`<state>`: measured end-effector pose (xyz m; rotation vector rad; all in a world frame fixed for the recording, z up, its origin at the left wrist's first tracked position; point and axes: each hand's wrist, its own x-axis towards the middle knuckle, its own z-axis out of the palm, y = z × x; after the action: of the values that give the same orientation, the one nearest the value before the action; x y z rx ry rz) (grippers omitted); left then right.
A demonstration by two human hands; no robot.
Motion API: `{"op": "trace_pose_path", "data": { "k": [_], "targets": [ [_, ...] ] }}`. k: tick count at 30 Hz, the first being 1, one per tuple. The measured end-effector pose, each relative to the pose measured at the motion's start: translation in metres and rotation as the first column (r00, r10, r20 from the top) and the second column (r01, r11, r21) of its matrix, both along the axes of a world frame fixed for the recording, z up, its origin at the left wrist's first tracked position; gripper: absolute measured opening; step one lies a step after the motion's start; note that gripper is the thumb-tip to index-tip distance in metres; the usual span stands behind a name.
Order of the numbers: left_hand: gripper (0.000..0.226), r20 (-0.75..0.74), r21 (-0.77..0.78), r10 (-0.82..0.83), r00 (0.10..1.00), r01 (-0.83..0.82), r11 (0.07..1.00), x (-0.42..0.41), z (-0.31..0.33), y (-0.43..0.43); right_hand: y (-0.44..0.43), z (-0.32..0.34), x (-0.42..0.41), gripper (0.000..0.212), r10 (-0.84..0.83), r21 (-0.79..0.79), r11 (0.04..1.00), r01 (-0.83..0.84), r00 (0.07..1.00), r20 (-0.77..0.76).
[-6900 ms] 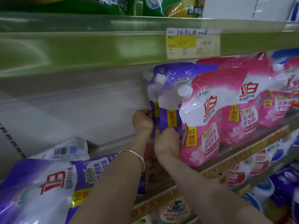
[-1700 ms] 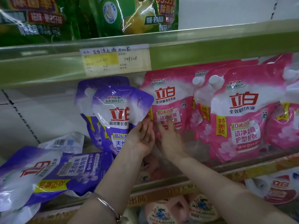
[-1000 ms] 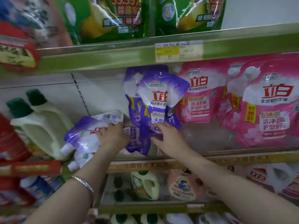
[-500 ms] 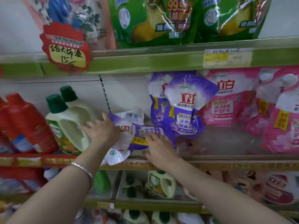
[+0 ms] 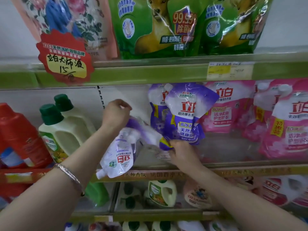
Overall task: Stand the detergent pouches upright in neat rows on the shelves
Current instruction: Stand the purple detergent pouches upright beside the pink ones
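My left hand (image 5: 116,114) grips the bottom end of a purple and white detergent pouch (image 5: 120,155) and holds it upside down, its spout pointing down-left over the shelf's front rail (image 5: 233,172). My right hand (image 5: 180,152) pinches the purple and yellow corner of a blurred lying pouch (image 5: 155,139) on the shelf floor. Just right of both hands, two purple pouches (image 5: 186,114) stand upright, one behind the other. Pink pouches (image 5: 230,107) stand in a row further right.
Green-capped pale bottles (image 5: 66,130) and red bottles (image 5: 16,135) stand on the left of the same shelf. A red price tag (image 5: 65,57) hangs from the upper shelf, which holds green pouches (image 5: 158,27). More bottles (image 5: 161,192) fill the shelf below.
My left hand has lifted one lying pouch by its bottom end, so it now hangs spout down. My right hand has closed on the corner of the other lying pouch.
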<state>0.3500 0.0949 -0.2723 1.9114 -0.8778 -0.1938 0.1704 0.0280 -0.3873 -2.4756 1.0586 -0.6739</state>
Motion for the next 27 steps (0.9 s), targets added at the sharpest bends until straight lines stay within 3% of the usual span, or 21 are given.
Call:
{"op": "trace_pose_path", "data": {
  "k": [3, 6, 9, 13, 15, 18, 21, 24, 27],
  "targets": [
    [0.032, -0.346, -0.198, -0.176, 0.922, 0.111, 0.974, -0.045, 0.021, -0.017, -0.017, 0.002, -0.023, 0.012, -0.104, 0.051, 0.994, 0.099, 0.99, 0.093],
    [0.034, -0.529, -0.323, -0.335, 0.78, 0.18, 0.929, -0.092, 0.031, -0.039, -0.036, 0.007, -0.051, 0.013, -0.223, 0.274, 0.949, 0.153, 0.943, 0.246],
    [0.034, -0.547, -0.357, -0.405, 0.733, 0.234, 0.904, -0.13, 0.03, -0.062, -0.055, 0.005, -0.072, 0.019, -0.365, 0.523, 0.833, 0.181, 0.89, 0.273],
    [0.031, -0.539, -0.39, -0.431, 0.723, 0.24, 0.889, -0.163, 0.025, -0.095, -0.078, 0.009, -0.089, 0.011, -0.49, 0.617, 0.754, 0.226, 0.819, 0.298],
    [0.03, -0.535, -0.41, -0.444, 0.719, 0.239, 0.88, -0.173, 0.023, -0.107, -0.09, 0.011, -0.099, 0.021, -0.525, 0.618, 0.74, 0.266, 0.802, 0.283],
    [0.026, -0.485, -0.439, -0.478, 0.732, 0.269, 0.857, -0.183, 0.017, -0.12, -0.106, 0.013, -0.111, 0.015, -0.567, 0.577, 0.745, 0.335, 0.774, 0.283],
    [0.026, -0.335, -0.434, -0.527, 0.781, 0.369, 0.822, -0.187, 0.01, -0.123, -0.11, 0.014, -0.116, 0.015, -0.567, 0.532, 0.761, 0.371, 0.779, 0.268],
    [0.05, -0.083, -0.259, -0.537, 0.84, 0.502, 0.825, -0.189, -0.003, -0.114, -0.099, 0.014, -0.122, 0.024, -0.521, 0.532, 0.783, 0.323, 0.808, 0.277],
    [0.065, 0.19, -0.07, -0.599, 0.778, 0.619, 0.782, -0.194, -0.021, -0.093, -0.08, 0.016, -0.129, 0.032, -0.501, 0.477, 0.825, 0.303, 0.784, 0.368]
  ]
}}
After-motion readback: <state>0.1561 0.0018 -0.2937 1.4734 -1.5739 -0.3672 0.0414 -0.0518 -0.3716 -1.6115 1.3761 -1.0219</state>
